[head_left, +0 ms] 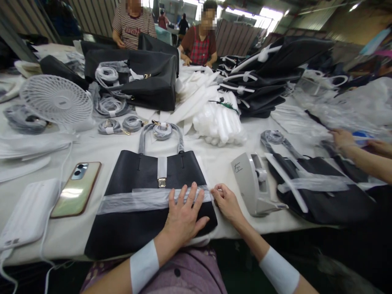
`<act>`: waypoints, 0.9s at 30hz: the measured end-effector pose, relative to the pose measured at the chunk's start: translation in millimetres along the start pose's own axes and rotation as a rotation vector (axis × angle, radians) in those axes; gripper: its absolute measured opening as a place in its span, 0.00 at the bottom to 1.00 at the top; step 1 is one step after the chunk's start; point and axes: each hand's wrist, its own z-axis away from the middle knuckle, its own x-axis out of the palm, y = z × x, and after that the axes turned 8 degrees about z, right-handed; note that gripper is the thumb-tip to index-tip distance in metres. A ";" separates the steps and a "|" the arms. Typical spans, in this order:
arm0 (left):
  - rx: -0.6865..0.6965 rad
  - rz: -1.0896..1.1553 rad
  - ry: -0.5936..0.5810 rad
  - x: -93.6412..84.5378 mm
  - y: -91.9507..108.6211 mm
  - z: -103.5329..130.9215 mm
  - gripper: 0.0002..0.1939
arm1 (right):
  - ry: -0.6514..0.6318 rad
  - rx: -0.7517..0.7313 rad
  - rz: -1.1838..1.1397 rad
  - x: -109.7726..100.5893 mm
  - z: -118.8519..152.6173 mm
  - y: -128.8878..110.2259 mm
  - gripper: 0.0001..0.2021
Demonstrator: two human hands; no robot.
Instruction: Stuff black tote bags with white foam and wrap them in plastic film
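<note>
A black handbag (131,232) lies flat before me, its two handles (180,143) sleeved in clear plastic and pointing away. Across its middle runs a translucent wrapping strip (128,201), below a gold clasp (162,182). My left hand (185,212) rests flat on the bag and strip, fingers spread. At the bag's right edge, my right hand (226,202) has thumb and fingers pinched together where the strip's end meets them; the pinched bit is mostly hidden. A coiled, wrapped strap (162,130) sits between the handles.
Right of my hand stands a grey tape dispenser (248,183). Beyond it, a co-worker's hands (344,141) are near another black bag (324,200). A phone (76,190), white power bank (29,212) and fan (56,100) are left. Stacked bags (260,81) rise behind.
</note>
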 end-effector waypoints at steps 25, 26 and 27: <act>0.051 -0.029 0.165 -49.2 -32.9 12.6 0.29 | 0.089 -0.045 0.266 21.0 -23.3 -41.3 0.33; -0.013 -0.053 0.243 -63.3 -47.2 18.7 0.28 | 0.093 -0.043 0.274 19.5 -27.4 -39.1 0.33; -0.097 -0.077 0.329 -76.5 -63.6 26.6 0.28 | 0.094 -0.049 0.280 18.2 -31.1 -37.4 0.32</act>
